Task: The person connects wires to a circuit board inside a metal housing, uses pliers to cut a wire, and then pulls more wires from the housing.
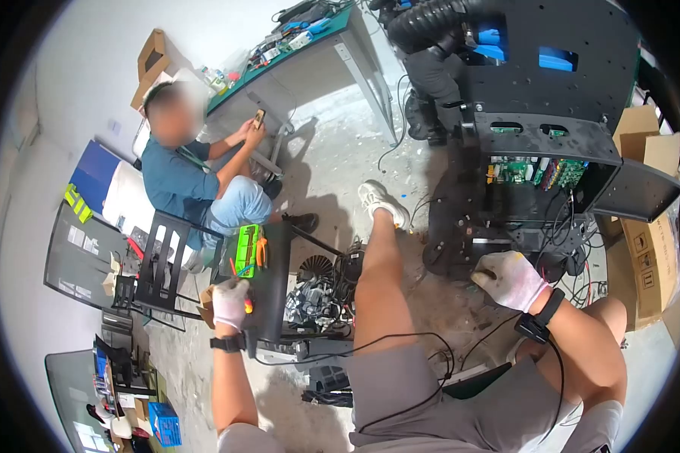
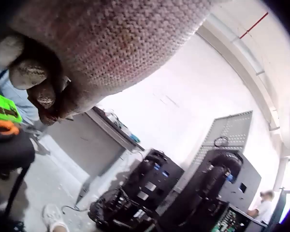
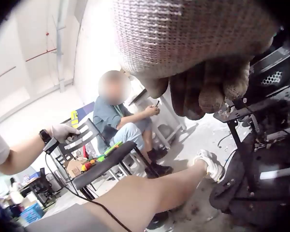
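Note:
My gloved left hand (image 1: pixel 230 302) hangs over the black chair seat (image 1: pixel 276 302), its fingers bent and no held thing showing. A screwdriver (image 3: pixel 88 166) with a red and yellow handle lies on that seat. Farther along it is a bright green tool case (image 1: pixel 244 245), with orange-handled pliers (image 1: pixel 261 251) at its side. My right hand (image 1: pixel 511 281), also gloved, is held in front of the black machine (image 1: pixel 540 98), apart from it. Its fingers (image 3: pixel 212 99) are loosely curled, and nothing shows in them; the palm is hidden.
A seated person (image 1: pixel 185 177) holds a phone (image 1: pixel 259 119) beyond the chair. Circuit boards (image 1: pixel 540 172) and loose cables show inside the machine. Metal parts (image 1: pixel 313 302) lie on the floor beside the chair. Cardboard boxes (image 1: pixel 650 257) stand at right; a green-topped workbench (image 1: pixel 325 34) is behind.

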The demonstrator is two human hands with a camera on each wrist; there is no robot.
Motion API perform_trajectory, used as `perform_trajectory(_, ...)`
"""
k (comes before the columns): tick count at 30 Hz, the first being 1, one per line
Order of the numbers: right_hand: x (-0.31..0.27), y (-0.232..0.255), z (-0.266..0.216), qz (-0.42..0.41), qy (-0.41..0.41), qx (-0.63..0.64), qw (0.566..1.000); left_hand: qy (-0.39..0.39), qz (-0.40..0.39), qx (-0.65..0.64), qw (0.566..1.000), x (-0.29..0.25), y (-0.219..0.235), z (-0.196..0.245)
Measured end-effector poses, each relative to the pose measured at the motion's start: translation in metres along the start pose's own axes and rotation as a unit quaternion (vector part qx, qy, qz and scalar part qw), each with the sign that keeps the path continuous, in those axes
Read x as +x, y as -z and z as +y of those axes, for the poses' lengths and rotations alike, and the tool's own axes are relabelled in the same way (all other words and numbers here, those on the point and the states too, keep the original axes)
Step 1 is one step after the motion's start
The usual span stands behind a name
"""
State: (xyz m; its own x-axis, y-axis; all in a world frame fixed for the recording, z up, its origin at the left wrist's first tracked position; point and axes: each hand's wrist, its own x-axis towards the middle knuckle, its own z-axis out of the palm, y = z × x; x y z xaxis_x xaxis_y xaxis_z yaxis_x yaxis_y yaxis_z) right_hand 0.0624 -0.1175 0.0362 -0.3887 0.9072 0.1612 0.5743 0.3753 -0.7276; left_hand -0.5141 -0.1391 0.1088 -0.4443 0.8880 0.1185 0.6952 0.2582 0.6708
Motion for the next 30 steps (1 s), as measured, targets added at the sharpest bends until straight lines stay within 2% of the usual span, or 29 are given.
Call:
perform_trajectory(1, -0.001, -0.001, -0.002, -0.003, 0.004, -0.001, 1.0, -0.18, -0.024, 0.134, 0.974, 0.028, 0.023, -0.063)
perform_trajectory(3, -0.006, -0.003, 0.001, 0.0, -0.01, 0.002, 1.0, 0.028, -0.006, 0.108, 0.994, 0.043, 0.041, -0.076)
perform_trajectory(4, -0.007, -0.003, 0.003, 0.004, -0.017, 0.002, 1.0, 0.031, -0.002, 0.107, 0.994, 0.05, 0.046, -0.089)
perform_trajectory(5, -0.008, -0.003, 0.005, 0.001, -0.013, 0.001, 1.0, -0.049, -0.027, 0.212, 0.976, 0.056, 0.047, -0.102)
perform_trajectory(6, -0.009, -0.004, 0.007, -0.007, -0.032, -0.005, 0.999, -0.126, -0.053, 0.315, 0.939, 0.059, 0.046, -0.116)
perform_trajectory(7, -0.009, -0.005, 0.008, -0.016, -0.051, -0.011, 0.999, -0.242, -0.071, 0.345, 0.904, 0.056, 0.04, -0.125)
perform_trajectory(9, -0.009, -0.004, 0.004, -0.039, -0.069, -0.017, 0.997, -0.293, -0.105, 0.453, 0.835, 0.059, 0.028, -0.144)
perform_trajectory(11, -0.012, -0.005, 0.004, -0.026, -0.063, 0.01, 0.998, -0.208, -0.135, 0.439, 0.864, 0.06, 0.01, -0.162)
perform_trajectory(12, -0.013, -0.006, 0.005, -0.028, -0.062, 0.008, 0.998, -0.125, -0.151, 0.413, 0.889, 0.061, 0.001, -0.164)
perform_trajectory(13, -0.015, -0.006, 0.007, -0.033, -0.062, 0.006, 0.997, -0.124, -0.151, 0.41, 0.891, 0.061, -0.005, -0.165)
perform_trajectory(15, -0.016, -0.004, 0.011, -0.037, -0.064, 0.003, 0.997, 0.078, -0.137, 0.305, 0.939, 0.063, -0.017, -0.164)
perform_trajectory(16, -0.016, -0.004, 0.013, -0.032, -0.047, -0.021, 0.998, -0.16, -0.201, 0.577, 0.775, 0.072, -0.016, -0.177)
perform_trajectory(17, -0.017, -0.003, 0.014, -0.027, -0.03, -0.044, 0.998, -0.16, -0.201, 0.576, 0.776, 0.079, -0.02, -0.19)
perform_trajectory(18, -0.017, -0.002, 0.015, -0.027, -0.03, -0.045, 0.998, -0.008, -0.108, 0.498, 0.86, 0.08, -0.024, -0.178)
perform_trajectory(19, -0.016, -0.001, 0.016, -0.027, -0.028, -0.048, 0.998, 0.144, -0.011, 0.398, 0.906, 0.08, -0.027, -0.172)
perform_trajectory(20, -0.017, 0.0, 0.017, -0.027, -0.027, -0.051, 0.998, 0.081, -0.077, 0.453, 0.884, 0.115, -0.027, -0.239)
perform_trajectory(21, -0.018, 0.001, 0.018, -0.027, -0.03, -0.051, 0.998, 0.079, -0.079, 0.454, 0.884, 0.113, -0.028, -0.223)
perform_trajectory(23, -0.019, 0.001, 0.021, -0.036, -0.03, -0.064, 0.997, 0.127, -0.101, 0.422, 0.892, 0.098, -0.028, -0.156)
perform_trajectory(24, -0.019, 0.001, 0.023, -0.034, -0.032, -0.064, 0.997, 0.166, -0.087, 0.409, 0.893, 0.095, -0.031, -0.141)
perform_trajectory(25, -0.019, 0.0, 0.025, -0.036, -0.024, -0.072, 0.996, 0.164, -0.089, 0.409, 0.894, 0.104, -0.035, -0.159)
perform_trajectory(26, -0.02, -0.001, 0.026, -0.038, -0.016, -0.08, 0.996, 0.125, -0.08, 0.442, 0.885, 0.121, -0.04, -0.197)
perform_trajectory(27, -0.019, 0.0, 0.026, -0.037, -0.017, -0.081, 0.996, 0.086, -0.071, 0.473, 0.874, 0.131, -0.044, -0.217)
perform_trajectory(28, -0.018, 0.0, 0.025, -0.042, -0.023, -0.088, 0.995, 0.083, -0.071, 0.473, 0.874, 0.122, -0.047, -0.195)
perform_trajectory(30, -0.018, -0.001, 0.027, -0.046, -0.031, -0.095, 0.994, 0.162, -0.012, 0.438, 0.884, 0.091, -0.047, -0.119)
